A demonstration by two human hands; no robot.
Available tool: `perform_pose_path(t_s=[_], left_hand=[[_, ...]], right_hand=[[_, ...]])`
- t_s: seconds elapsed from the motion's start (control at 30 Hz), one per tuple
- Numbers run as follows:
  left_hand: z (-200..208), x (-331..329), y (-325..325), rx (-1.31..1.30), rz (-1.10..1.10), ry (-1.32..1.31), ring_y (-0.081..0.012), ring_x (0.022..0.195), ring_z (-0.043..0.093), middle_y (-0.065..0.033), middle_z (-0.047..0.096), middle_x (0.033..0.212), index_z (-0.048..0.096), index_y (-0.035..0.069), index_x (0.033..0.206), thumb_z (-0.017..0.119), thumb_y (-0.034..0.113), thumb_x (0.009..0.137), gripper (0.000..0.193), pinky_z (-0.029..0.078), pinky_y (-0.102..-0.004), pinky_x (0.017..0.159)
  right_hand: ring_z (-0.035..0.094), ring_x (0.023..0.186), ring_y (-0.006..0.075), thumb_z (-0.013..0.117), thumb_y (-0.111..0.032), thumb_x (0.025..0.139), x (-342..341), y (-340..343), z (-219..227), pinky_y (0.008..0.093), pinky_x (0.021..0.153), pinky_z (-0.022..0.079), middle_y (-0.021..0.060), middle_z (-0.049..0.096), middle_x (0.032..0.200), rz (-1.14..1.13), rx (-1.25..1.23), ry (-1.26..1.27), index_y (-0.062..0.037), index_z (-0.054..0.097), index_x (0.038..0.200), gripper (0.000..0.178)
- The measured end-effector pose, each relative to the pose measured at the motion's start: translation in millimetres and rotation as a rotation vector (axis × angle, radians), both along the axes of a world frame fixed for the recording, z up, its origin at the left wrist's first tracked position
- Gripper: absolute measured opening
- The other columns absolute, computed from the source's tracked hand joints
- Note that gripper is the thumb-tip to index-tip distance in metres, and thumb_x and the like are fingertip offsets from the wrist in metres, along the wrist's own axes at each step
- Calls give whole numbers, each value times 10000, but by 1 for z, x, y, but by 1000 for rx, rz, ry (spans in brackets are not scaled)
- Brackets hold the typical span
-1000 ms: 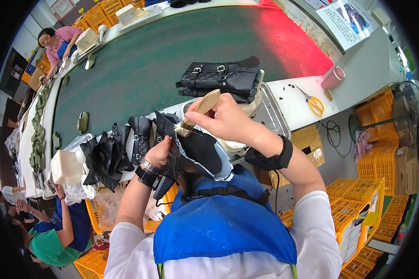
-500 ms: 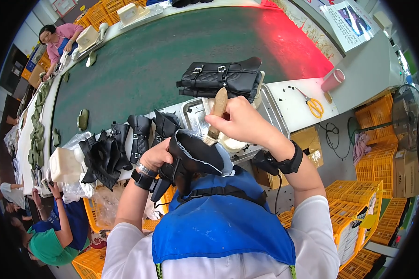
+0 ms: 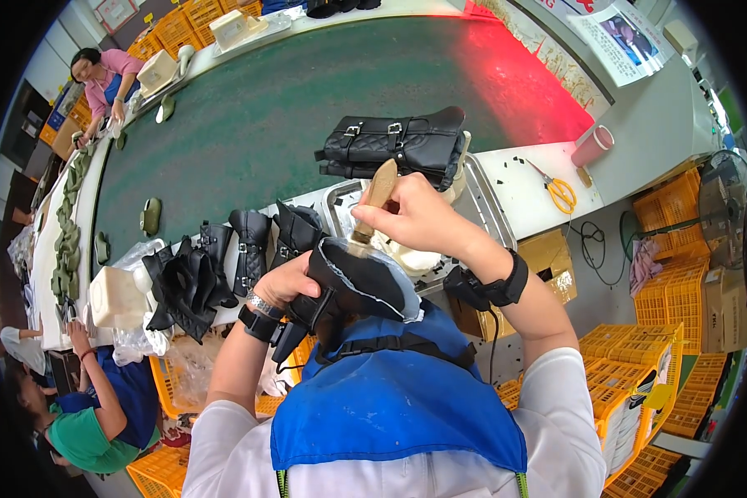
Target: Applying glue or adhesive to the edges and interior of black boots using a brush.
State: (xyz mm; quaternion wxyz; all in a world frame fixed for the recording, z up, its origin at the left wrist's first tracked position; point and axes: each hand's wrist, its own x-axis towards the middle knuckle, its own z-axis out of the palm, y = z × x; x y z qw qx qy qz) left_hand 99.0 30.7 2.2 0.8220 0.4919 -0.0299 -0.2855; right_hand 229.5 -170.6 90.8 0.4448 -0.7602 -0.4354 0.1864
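Observation:
My left hand (image 3: 285, 285) is closed on a black boot upper (image 3: 358, 280), its open lower rim edged with pale, frayed lining. In my right hand (image 3: 415, 214) is a brush with a wooden handle (image 3: 381, 184), held tilted. Its bristles touch the edge of the boot upper facing away from me. Behind my right hand, partly hidden, a cream-coloured container (image 3: 417, 259) stands in a metal tray (image 3: 488, 195). More black buckled boot uppers (image 3: 251, 241) stand in a row left of my hands. Beyond the tray lies a stack of quilted black boot uppers (image 3: 394, 139).
A green conveyor belt (image 3: 249, 108) runs ahead, red-lit at its far right. Orange-handled scissors (image 3: 561, 196) and a pink cup (image 3: 593, 146) are on the right-hand table. Yellow crates (image 3: 622, 349) stand at my right. Two people work at the left, with olive shoe parts (image 3: 66, 241) alongside.
My right hand and the brush have shifted slightly left along the boot upper's rim. The boot upper has turned a little. At lower left, a person's arm has moved.

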Motion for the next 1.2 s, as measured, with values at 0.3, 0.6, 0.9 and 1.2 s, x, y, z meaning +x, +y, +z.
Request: perform_pose_path(t_s=[0.3, 0.6, 0.9, 1.2], left_hand=[[4, -9, 18, 84, 180, -76, -149, 1047, 512, -73, 554, 1164, 448, -25, 1231, 827, 346, 564, 852, 391, -287, 930], [41, -70, 78, 209, 1080, -198, -217, 1075, 533, -107, 538, 1199, 396, -3, 1279, 608, 152, 778, 566, 398, -344, 945], [-19, -20, 40, 2058, 1009, -541, -308, 899, 524, -130, 525, 1000, 411, 49, 1266, 784, 236, 581, 802, 422, -399, 778], [-72, -19, 35, 1996, 911, -467, -308, 914, 513, -132, 524, 1001, 436, 50, 1241, 733, 265, 671, 678, 441, -395, 764]], right_hand=[[545, 599, 51, 616, -160, 839, 0, -21, 2, 199, 523, 431, 8, 594, 695, -231, 334, 309, -12, 631, 857, 150], [482, 547, 48, 577, -166, 869, -7, -115, -49, 178, 476, 375, 4, 549, 641, -637, 380, 377, 11, 622, 889, 184], [485, 527, 48, 602, -139, 850, -23, -105, -73, 182, 476, 386, 2, 552, 628, -691, 330, 411, 17, 614, 864, 157], [489, 592, 62, 616, -149, 834, -15, -101, -104, 219, 521, 387, 0, 576, 655, -636, 168, 214, 9, 634, 873, 164]])
